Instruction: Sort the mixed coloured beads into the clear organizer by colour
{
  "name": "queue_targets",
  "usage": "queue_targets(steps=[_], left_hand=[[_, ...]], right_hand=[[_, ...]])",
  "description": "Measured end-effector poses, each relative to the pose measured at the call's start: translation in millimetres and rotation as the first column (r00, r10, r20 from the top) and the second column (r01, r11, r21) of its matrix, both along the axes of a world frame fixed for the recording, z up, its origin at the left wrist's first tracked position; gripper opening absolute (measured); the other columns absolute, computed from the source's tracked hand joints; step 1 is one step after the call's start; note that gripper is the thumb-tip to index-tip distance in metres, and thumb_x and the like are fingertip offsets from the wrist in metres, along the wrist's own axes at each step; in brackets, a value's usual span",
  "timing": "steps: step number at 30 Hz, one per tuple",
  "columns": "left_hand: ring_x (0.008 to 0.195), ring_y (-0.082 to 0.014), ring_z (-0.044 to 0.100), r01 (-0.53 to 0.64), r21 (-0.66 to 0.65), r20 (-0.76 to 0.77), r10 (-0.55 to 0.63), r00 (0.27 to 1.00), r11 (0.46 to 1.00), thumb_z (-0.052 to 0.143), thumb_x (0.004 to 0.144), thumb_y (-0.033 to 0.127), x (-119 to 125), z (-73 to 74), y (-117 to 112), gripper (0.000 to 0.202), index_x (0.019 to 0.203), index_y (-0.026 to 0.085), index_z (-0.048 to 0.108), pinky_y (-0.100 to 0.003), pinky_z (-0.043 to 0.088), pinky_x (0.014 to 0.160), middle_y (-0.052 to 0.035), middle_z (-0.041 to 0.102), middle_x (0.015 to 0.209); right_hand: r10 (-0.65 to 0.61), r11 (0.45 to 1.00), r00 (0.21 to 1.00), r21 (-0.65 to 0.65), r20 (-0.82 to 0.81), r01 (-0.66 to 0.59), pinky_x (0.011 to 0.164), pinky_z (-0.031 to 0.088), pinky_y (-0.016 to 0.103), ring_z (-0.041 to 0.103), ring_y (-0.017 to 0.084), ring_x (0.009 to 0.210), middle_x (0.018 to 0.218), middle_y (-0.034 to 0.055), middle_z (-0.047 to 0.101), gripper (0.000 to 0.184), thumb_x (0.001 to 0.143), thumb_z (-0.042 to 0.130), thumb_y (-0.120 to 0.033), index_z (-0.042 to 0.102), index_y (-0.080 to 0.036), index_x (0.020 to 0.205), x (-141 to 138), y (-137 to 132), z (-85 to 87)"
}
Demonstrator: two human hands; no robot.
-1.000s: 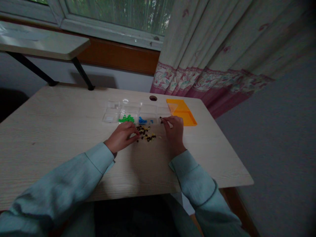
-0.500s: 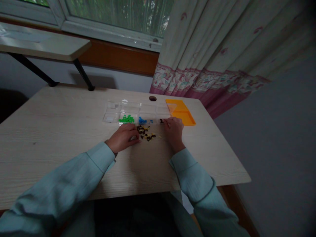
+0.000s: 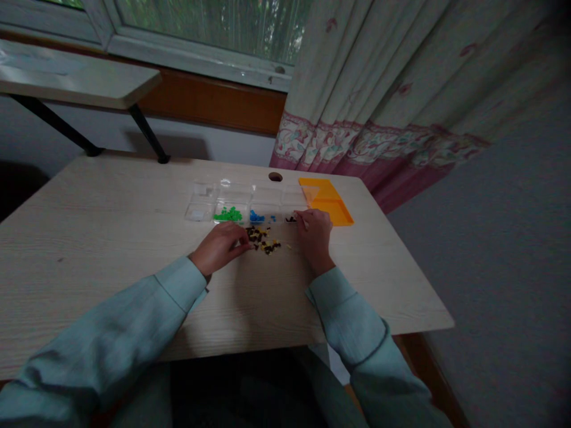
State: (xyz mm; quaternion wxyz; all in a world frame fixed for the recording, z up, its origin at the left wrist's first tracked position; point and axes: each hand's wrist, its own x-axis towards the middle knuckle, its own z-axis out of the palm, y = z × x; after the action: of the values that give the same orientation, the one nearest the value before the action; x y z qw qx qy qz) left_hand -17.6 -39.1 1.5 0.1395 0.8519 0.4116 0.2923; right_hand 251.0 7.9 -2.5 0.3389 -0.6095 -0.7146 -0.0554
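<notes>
A small pile of dark and yellow beads point(image 3: 263, 239) lies on the pale wooden table point(image 3: 111, 238) between my hands. My left hand point(image 3: 220, 246) rests on the table with its fingers curled, the tips touching the pile's left edge. My right hand point(image 3: 314, 236) is pinched near the right end of a clear compartment box point(image 3: 241, 203), beside a few dark beads point(image 3: 289, 219) in that compartment; what the pinch holds is too small to name. The box also holds green beads point(image 3: 228, 214) and blue beads point(image 3: 256, 216).
An orange tray point(image 3: 330, 205) lies right of the box, close to my right hand. A round cable hole point(image 3: 275, 176) sits behind the box. A second table point(image 3: 66, 77), a window and a patterned curtain point(image 3: 379, 101) stand beyond the far edge.
My right hand has drawn slightly in toward the box's right compartment. My left hand has stayed at the pile's left edge, fingers shifting a little.
</notes>
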Motion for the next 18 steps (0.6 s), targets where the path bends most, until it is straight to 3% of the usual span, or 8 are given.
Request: queue_targets(steps=[4, 7, 9, 13, 18], left_hand=[[0.071, -0.0146, 0.054, -0.111, -0.059, 0.144, 0.119, 0.982, 0.992, 0.06, 0.088, 0.041, 4, -0.3, -3, 0.024, 0.079, 0.018, 0.063, -0.028, 0.043, 0.067, -0.0008, 0.059, 0.072], [0.064, -0.0121, 0.052, -0.177, -0.158, 0.297, 0.218, 0.93, 0.971, 0.064, 0.084, 0.042, 9, -3.1, -5, 0.026, 0.075, 0.018, 0.063, -0.026, 0.043, 0.06, 0.0007, 0.058, 0.068], [0.063, -0.0121, 0.055, -0.148, -0.264, 0.421, 0.252, 0.871, 0.953, 0.067, 0.081, 0.042, 13, -4.8, -5, 0.026, 0.077, 0.017, 0.063, -0.026, 0.045, 0.059, 0.0007, 0.061, 0.07], [0.069, -0.0149, 0.065, 0.041, -0.426, 0.648, 0.273, 0.711, 0.904, 0.069, 0.079, 0.039, 18, -5.3, -4, 0.027, 0.094, 0.018, 0.06, -0.028, 0.052, 0.064, -0.0005, 0.066, 0.075], [0.068, -0.0153, 0.067, 0.083, -0.461, 0.683, 0.294, 0.669, 0.883, 0.066, 0.082, 0.038, 18, -3.4, -4, 0.027, 0.098, 0.018, 0.058, -0.028, 0.053, 0.066, -0.0002, 0.067, 0.073]], right_hand=[[0.081, 0.996, 0.996, 0.05, -0.037, -0.079, 0.082, 0.039, 0.039, 0.053, 0.023, 0.09, 0.089, 0.0072, 0.067, 0.028, 0.094, 0.049, -0.036, 0.073, -0.023, 0.094, -7, -5, 5.2], [0.231, 0.971, 0.971, 0.079, -0.052, -0.227, 0.086, 0.04, 0.039, 0.055, 0.021, 0.091, 0.088, 0.0062, 0.067, 0.025, 0.093, 0.052, -0.036, 0.074, -0.024, 0.094, -23, -17, 9.2], [0.353, 0.934, 0.935, 0.065, -0.027, -0.351, 0.088, 0.04, 0.038, 0.055, 0.021, 0.091, 0.087, 0.0054, 0.068, 0.022, 0.092, 0.055, -0.035, 0.075, -0.026, 0.095, -36, -28, 10.7], [0.514, 0.856, 0.857, 0.039, 0.037, -0.515, 0.089, 0.04, 0.037, 0.054, 0.02, 0.093, 0.087, 0.0035, 0.069, 0.02, 0.091, 0.058, -0.036, 0.074, -0.029, 0.1, -55, -42, 11.1], [0.532, 0.847, 0.846, -0.004, 0.032, -0.532, 0.091, 0.039, 0.036, 0.054, 0.02, 0.094, 0.089, 0.0026, 0.071, 0.02, 0.091, 0.058, -0.038, 0.074, -0.03, 0.102, -60, -45, 10.0]])
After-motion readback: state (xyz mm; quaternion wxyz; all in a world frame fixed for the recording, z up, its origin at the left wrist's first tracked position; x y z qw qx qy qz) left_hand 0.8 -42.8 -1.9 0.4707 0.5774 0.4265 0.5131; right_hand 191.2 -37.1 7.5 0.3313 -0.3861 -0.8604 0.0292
